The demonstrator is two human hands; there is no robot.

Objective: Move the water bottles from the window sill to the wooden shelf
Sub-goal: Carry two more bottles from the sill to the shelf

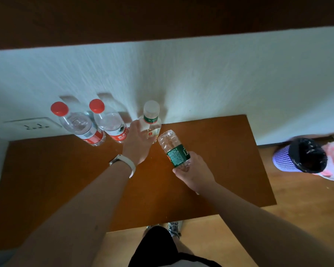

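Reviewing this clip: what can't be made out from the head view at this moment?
- Window sill: outside the frame.
- Green-label bottle cap: hidden inside the right hand.
- Left hand fingers: whether they grip the white-cap bottle is unclear, seen from behind.
- Label text: too small, blurred.

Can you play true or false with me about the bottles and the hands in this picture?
1. Two bottles have red caps. True: both red-capped bottles stand on the wooden shelf by the wall.
2. The right hand holds nothing. False: it grips a green-label bottle, tilted with its bottom pointing towards the wall.
3. The left hand is at the white-capped bottle. True: its fingers are on that bottle.
4. There is a band on the right wrist. False: the white band is on the left wrist.
5. A purple bin stands on the floor. True: it is to the right of the shelf.
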